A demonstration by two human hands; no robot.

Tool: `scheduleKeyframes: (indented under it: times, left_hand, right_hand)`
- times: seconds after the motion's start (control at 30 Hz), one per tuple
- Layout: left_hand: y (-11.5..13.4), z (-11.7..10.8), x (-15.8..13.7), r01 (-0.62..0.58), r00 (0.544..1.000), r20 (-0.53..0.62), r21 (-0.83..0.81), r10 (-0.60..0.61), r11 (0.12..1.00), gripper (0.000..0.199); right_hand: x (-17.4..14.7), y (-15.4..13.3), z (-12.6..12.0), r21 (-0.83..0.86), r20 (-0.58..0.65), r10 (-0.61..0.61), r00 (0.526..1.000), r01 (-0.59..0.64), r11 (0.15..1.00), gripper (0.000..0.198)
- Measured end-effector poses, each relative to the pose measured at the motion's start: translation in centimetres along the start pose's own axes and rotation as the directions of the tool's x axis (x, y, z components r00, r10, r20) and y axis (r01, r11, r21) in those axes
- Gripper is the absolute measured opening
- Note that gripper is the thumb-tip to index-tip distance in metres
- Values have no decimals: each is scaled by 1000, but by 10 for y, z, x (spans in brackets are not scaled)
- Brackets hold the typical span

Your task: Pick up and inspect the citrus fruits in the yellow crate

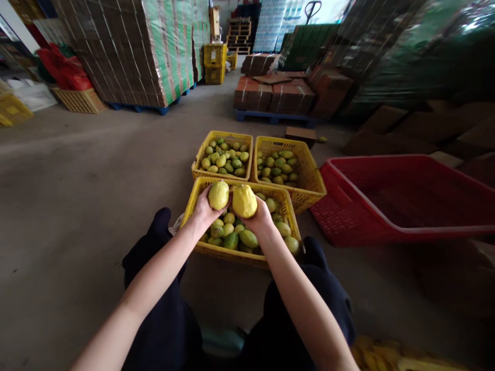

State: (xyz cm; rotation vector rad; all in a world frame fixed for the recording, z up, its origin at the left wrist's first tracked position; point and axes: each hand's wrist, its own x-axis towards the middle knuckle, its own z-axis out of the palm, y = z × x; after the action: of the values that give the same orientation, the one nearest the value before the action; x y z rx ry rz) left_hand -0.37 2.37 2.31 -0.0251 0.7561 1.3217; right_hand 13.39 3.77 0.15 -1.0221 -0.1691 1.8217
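Observation:
My left hand (203,210) is wrapped round a yellow papaya (218,195), and my right hand (261,217) grips another yellow papaya (245,201) with a ridged, lumpy skin. The two fruits are held side by side, a small gap between them, above the front yellow crate (232,253). Green and yellow papayas (248,238) fill much of that crate, partly hidden by my hands and forearms. My fingers are mostly behind or under the fruits.
Two more yellow crates (222,135) (310,172) of similar fruit stand just beyond. At the right is a large red crate (328,206). Farther back are wrapped pallet stacks (127,56), flat cardboard bundles (291,96) on a blue pallet, and stacked yellow crates (214,62).

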Motion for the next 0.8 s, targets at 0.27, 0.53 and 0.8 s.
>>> scheduleKeyframes:
  times: [0.27, 0.53, 0.8]
  left_hand:
    - [10, 2, -8, 88, 994, -58, -10, -89, 996, 37]
    - [9, -2, -4, 172, 983, -61, -35, -174, 985, 41]
    - [12, 5, -3, 130, 989, -75, -25, -132, 991, 35]
  right_hand:
    - [-8, 2, 4, -80, 88, -19, 996, 26, 996, 24]
    - [-15, -1, 7, 25, 8, 19, 1000, -20, 1000, 10]
    - [2, 0, -2, 29, 38, 32, 999, -33, 999, 13]
